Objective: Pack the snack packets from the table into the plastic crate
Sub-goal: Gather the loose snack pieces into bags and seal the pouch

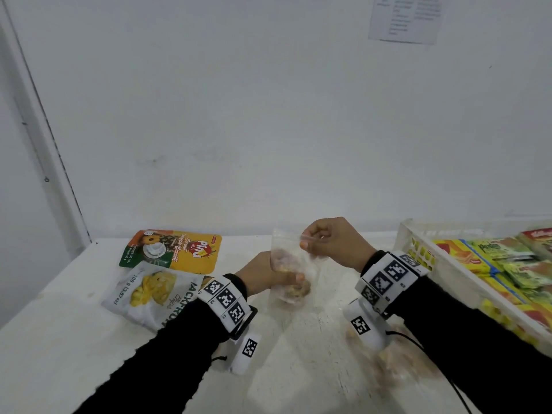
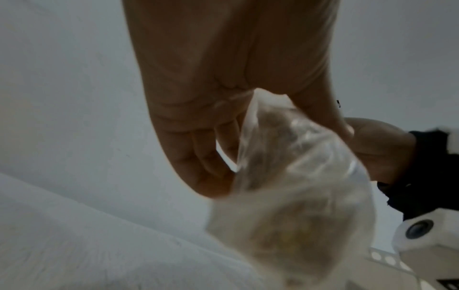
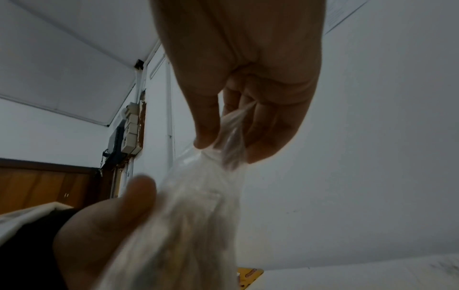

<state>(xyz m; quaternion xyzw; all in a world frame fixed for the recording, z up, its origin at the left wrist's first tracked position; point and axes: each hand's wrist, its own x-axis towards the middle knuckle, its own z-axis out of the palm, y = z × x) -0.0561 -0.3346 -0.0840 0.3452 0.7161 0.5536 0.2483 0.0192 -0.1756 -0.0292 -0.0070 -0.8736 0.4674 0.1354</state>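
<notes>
A clear plastic snack bag [image 1: 291, 265] with pale and brownish pieces hangs above the table's middle, held by both hands. My left hand [image 1: 268, 274] grips its lower half, thumb across the front. My right hand [image 1: 324, 243] pinches the bag's top edge. The left wrist view shows the bag [image 2: 285, 196] bulging below my left hand [image 2: 223, 117]. In the right wrist view my right hand [image 3: 238, 117] pinches the crumpled bag top [image 3: 231, 141]. The white plastic crate [image 1: 448, 264] stands at the right, with yellow and green packets [image 1: 507, 258] inside.
Two packets lie on the white table [image 1: 74, 339] at the left: a yellow and green biscuit pouch [image 1: 176, 249] and a white jackfruit chips pouch [image 1: 152, 294]. Another blurred clear bag of snacks [image 1: 397, 363] lies under my right forearm. A white wall rises behind.
</notes>
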